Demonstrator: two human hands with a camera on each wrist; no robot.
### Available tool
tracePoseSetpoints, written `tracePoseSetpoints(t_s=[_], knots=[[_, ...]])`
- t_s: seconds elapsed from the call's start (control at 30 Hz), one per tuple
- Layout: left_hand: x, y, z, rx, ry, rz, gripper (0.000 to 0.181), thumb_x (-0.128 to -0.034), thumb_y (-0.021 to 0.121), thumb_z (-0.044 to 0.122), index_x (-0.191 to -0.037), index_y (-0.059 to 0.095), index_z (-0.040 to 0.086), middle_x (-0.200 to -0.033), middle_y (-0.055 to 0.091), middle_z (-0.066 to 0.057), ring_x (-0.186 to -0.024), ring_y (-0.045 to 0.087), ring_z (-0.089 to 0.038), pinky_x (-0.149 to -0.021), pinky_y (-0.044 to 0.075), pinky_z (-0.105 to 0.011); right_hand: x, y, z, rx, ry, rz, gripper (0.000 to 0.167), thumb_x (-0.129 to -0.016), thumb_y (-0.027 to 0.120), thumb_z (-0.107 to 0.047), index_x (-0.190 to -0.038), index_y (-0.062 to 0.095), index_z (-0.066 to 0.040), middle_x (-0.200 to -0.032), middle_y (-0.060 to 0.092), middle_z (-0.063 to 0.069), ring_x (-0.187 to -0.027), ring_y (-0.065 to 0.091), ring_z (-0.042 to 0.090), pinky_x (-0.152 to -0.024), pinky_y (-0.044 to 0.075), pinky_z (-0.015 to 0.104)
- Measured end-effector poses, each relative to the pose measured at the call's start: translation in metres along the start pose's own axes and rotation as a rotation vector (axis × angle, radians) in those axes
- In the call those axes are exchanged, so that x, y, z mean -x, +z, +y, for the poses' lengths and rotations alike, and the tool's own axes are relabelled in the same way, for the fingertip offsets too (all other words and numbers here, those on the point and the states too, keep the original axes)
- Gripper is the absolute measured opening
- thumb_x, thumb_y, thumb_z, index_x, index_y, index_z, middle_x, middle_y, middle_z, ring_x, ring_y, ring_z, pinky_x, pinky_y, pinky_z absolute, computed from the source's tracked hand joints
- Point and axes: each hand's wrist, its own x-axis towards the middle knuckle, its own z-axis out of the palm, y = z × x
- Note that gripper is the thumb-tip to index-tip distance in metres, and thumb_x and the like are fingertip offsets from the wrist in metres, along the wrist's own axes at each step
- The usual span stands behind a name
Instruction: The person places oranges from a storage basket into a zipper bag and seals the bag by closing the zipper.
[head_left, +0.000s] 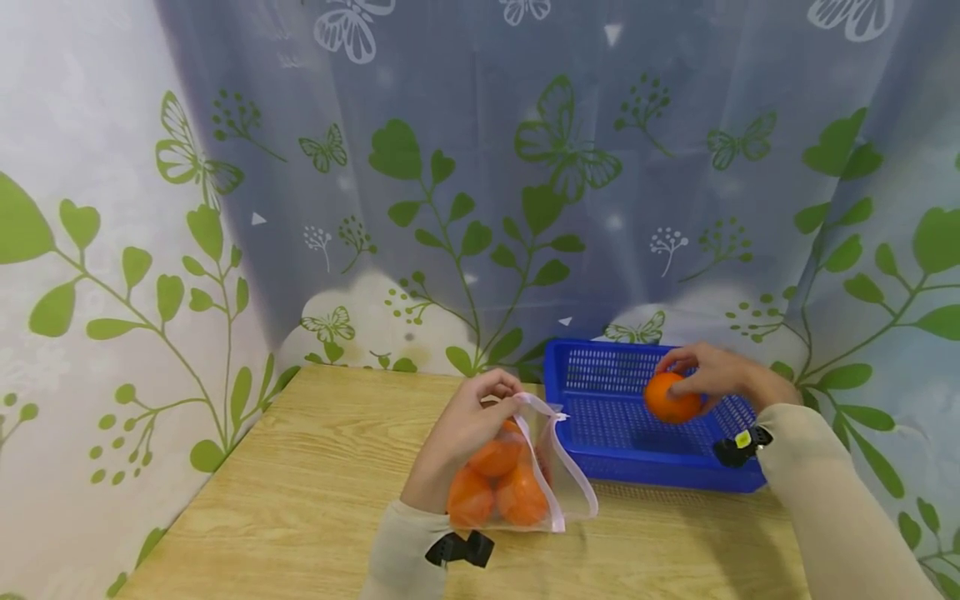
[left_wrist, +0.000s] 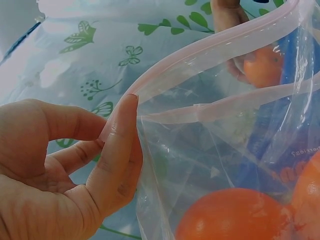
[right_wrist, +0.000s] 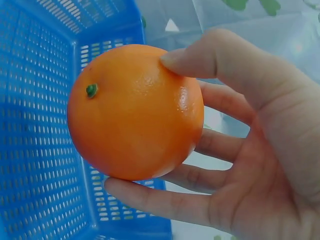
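My left hand (head_left: pixel 476 425) pinches the pink-edged rim of a clear zip bag (left_wrist: pixel 165 165) between thumb and fingers, and the bag's mouth gapes toward the right. Several oranges (head_left: pixel 522 497) lie inside the bag, which rests on the table. My right hand (head_left: pixel 712 375) grips one orange (right_wrist: pixel 135 112) with a small green stem spot, thumb on one side and fingers round the other. That orange is held above the blue basket (head_left: pixel 645 468), whose visible bottom shows no other fruit. Part of the left fingers' grip is hidden in the head view.
The light wood-grain table (head_left: pixel 300 483) carries the bag and the basket, which stands at the back right. A patterned curtain (head_left: pixel 465 208) with leaves and butterflies hangs behind the table and along both sides.
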Motion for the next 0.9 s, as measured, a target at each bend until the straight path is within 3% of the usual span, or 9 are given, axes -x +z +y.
tracePoseSetpoints(t_s=[0.3, 0.9], knots=[[0.0, 0.001, 0.0, -0.003, -0.004, -0.003, 0.012, -0.1019, 0.062, 0.008, -0.105, 0.064, -0.003, -0.091, 0.056, -0.007, -0.069, 0.061, -0.015, -0.061, 0.065, -0.029, 0.003, 0.007, -0.02, 0.029, -0.072, 0.016, 0.048, -0.088, 0.073, -0.013, -0.132, 0.06, 0.001, -0.134, 0.055, 0.035, -0.106, 0.065, 0.036, -0.069, 0.067, 0.043], [0.0, 0.001, 0.0, -0.017, -0.008, -0.001, 0.011, -0.102, 0.062, 0.009, -0.104, 0.064, -0.002, -0.092, 0.057, -0.009, -0.07, 0.061, -0.016, -0.061, 0.064, -0.028, 0.02, 0.016, -0.033, 0.016, -0.121, 0.018, 0.047, -0.091, 0.072, -0.012, -0.134, 0.059, 0.001, -0.134, 0.058, 0.03, -0.105, 0.067, 0.031, -0.072, 0.066, 0.04]])
